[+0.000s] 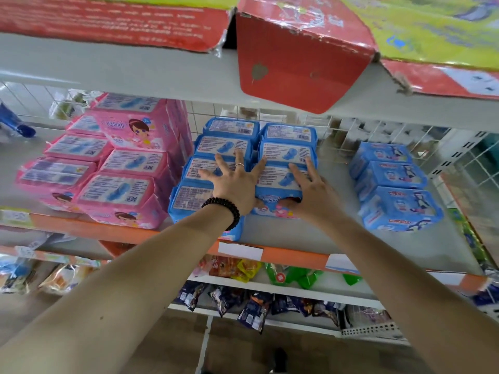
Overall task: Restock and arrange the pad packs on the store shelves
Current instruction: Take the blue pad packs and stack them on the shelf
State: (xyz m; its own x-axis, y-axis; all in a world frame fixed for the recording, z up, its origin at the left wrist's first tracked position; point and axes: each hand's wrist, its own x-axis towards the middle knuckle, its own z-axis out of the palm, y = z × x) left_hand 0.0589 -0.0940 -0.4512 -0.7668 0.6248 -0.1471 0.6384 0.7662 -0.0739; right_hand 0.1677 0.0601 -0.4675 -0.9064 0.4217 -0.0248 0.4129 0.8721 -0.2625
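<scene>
Forearms: both reach up to the shelf [283, 238].
Left hand [232, 182]: fingers spread flat on the blue pad packs [226, 147], grip released.
Right hand [310, 190]: fingers on top, thumb under the front pack [278, 184], grasping it.
Neighbours: glossy pink packs [121, 168] left, blue stack [394, 184] right.
Overhead: torn red cardboard box [302, 63].
Back: white wire grid [378, 136].

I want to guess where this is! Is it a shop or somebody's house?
Most likely a small shop. Many identical pink pad packs and blue pad packs sit in stacks on a metal shelf with an orange price-label strip, and snack packets fill the shelf below.
</scene>
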